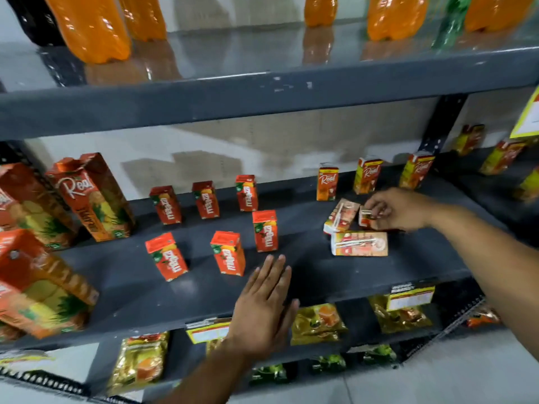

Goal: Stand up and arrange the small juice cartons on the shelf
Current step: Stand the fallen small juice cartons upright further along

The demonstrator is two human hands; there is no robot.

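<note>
Several small red Maaza cartons [264, 230] stand upright in two rows on the dark middle shelf [320, 272]. Three small Real cartons [327, 183] stand along the back right. In front of them two cartons lie flat, one [341, 215] angled and one [359, 243] sideways with its straw up. My right hand [399, 209] is closed on a third fallen small carton [365, 217] just right of the angled one. My left hand [265, 307] hovers flat, fingers spread, over the shelf's front edge, holding nothing.
Tall Real pineapple cartons [93, 196] stand at the shelf's left end. Orange soda bottles [93, 27] line the shelf above. Gold snack pouches [318, 323] fill the shelf below. More small cartons [503, 157] sit beyond the upright post on the right.
</note>
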